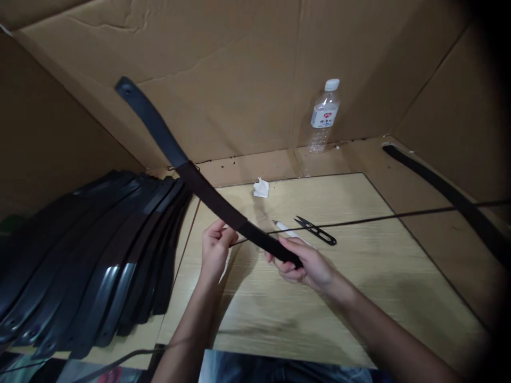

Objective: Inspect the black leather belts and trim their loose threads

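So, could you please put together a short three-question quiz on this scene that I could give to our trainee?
1. True or false: the right hand grips the lower end of the curved dark strip.
2. Fill in the missing word: the left hand pinches a thin dark ____ between its fingers.
3. Multiple choice: as the wearer sees it, where does the pile of dark strips lie relative to the black snips? (a) to the right; (b) to the left; (c) directly underneath.

Key: 1. True. 2. Cord. 3. (b), to the left.
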A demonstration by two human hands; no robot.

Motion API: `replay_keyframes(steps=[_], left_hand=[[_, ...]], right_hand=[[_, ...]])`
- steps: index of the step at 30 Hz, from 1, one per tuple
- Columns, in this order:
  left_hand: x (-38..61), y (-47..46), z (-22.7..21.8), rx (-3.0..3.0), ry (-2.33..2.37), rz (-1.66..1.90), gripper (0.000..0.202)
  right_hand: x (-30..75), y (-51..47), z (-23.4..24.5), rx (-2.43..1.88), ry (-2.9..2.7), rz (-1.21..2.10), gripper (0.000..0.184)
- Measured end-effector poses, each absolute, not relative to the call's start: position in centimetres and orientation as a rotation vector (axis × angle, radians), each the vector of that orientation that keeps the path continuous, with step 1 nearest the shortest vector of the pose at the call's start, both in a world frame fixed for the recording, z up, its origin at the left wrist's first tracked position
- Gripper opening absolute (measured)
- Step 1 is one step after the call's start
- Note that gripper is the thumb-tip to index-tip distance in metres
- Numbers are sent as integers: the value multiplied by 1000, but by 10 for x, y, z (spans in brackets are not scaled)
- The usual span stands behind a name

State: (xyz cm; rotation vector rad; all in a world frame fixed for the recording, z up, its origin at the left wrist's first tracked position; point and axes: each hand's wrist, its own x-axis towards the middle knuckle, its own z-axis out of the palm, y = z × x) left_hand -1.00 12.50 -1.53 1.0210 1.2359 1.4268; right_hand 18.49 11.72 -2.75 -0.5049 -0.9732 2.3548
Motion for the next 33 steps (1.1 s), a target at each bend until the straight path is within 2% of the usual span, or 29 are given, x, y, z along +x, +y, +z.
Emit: replay_keyframes(steps=[10, 17, 28, 33], left_hand=[[-8, 120, -11, 1110, 1240, 1399, 25], [-7, 120, -11, 1096, 1262, 1386, 31], [-2, 125, -6, 887, 1298, 1218, 46], [-4, 123, 1, 739, 1154, 1210, 39]], right_hand=[[186, 124, -26, -742, -868, 2173, 50], [184, 127, -29, -921, -886, 2142, 58], [189, 132, -33, -1180, -1250, 1833, 67], [196, 135, -31, -1151, -1303, 1856, 67]])
